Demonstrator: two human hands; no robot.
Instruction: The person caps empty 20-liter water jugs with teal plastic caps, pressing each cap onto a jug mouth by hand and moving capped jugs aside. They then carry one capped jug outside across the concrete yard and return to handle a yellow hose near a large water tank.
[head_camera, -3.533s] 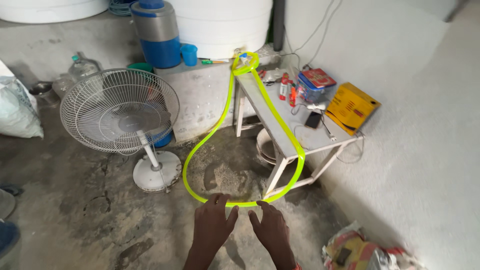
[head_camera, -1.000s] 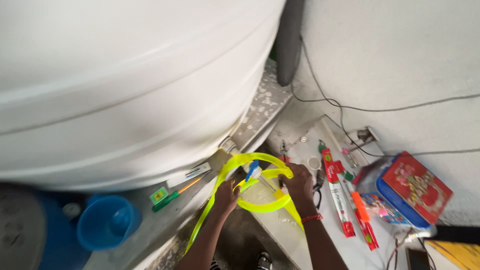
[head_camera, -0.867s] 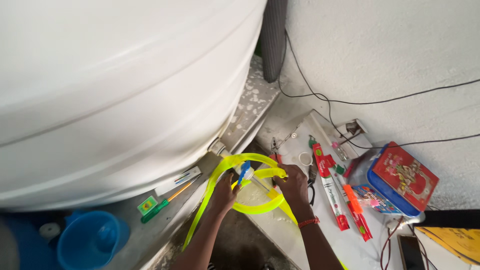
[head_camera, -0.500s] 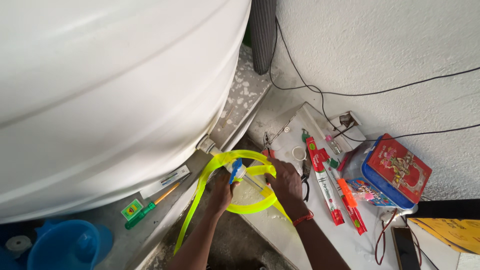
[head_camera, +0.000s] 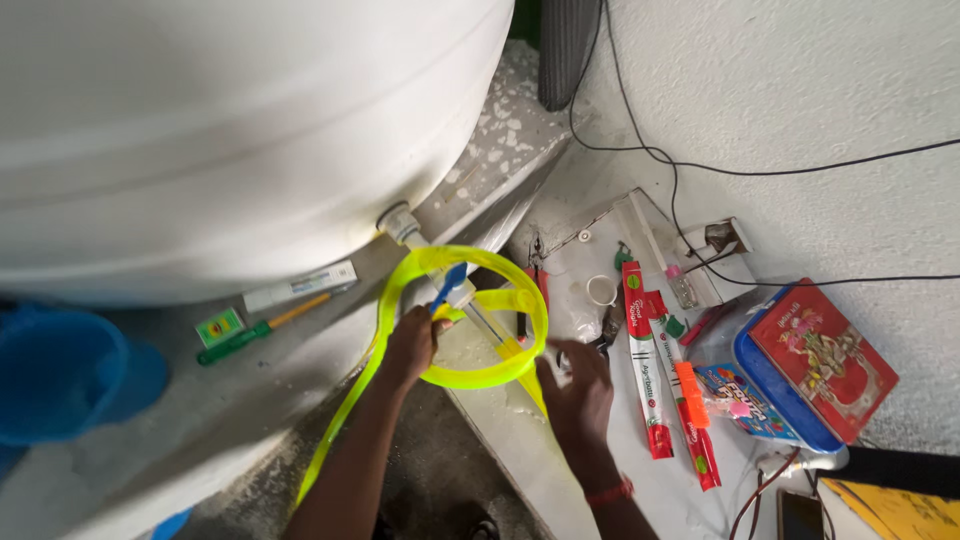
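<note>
A neon yellow-green hose (head_camera: 470, 378) loops around a small white tap with a blue lever (head_camera: 450, 285). The tap runs to the outlet (head_camera: 400, 222) at the foot of a big white tank (head_camera: 250, 130). My left hand (head_camera: 410, 345) is closed on the tap body just below the blue lever, inside the left side of the loop. My right hand (head_camera: 578, 390) hovers over the white table (head_camera: 520, 450) with its fingers apart, holding nothing. It is just off the loop's right edge, with its fingertips close to a pair of pliers (head_camera: 606, 335).
On the table lie two red-and-white tubes (head_camera: 640, 350), an orange marker (head_camera: 690, 385), a white tape roll (head_camera: 601, 290) and a blue tin with a red lid (head_camera: 815, 360). A green-handled screwdriver (head_camera: 235, 340) lies on the ledge. A blue bucket (head_camera: 60, 375) stands left. Cables run along the wall.
My right hand has let go of the hose loop and dropped down and right onto the table near the pliers. My left hand stays at the tap. The camera has moved in closer.
</note>
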